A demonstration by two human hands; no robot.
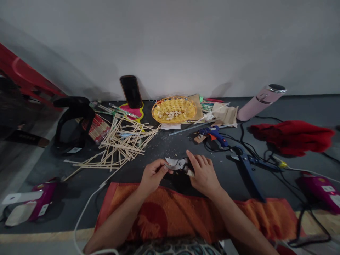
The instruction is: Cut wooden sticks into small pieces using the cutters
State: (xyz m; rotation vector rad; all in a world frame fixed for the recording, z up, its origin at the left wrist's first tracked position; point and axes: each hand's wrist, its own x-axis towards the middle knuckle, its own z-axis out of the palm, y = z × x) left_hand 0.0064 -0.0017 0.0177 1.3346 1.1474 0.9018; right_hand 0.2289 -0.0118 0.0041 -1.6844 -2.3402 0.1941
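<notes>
My right hand (204, 175) is wrapped round the handles of a pair of pruning shears (176, 164), whose metal blades point left. At the blade tips is my left hand (155, 173), with thumb and fingers pinched together. Whatever those fingers hold is too small to make out. Beyond the hands, a yellow woven basket (162, 108) contains several small pale pieces. A loose heap of thin wooden sticks (119, 145) spreads over the table to the left. Small crumbs are scattered on the dark tabletop between the hands and the basket.
A blue glue gun (217, 136) and blue-handled cutters (247, 170) lie to the right, among black cables. Farther right are a pink bottle (260, 102) and a red cloth (294, 136). A phone (131, 91) leans at the back. An orange towel (186, 212) covers the front edge.
</notes>
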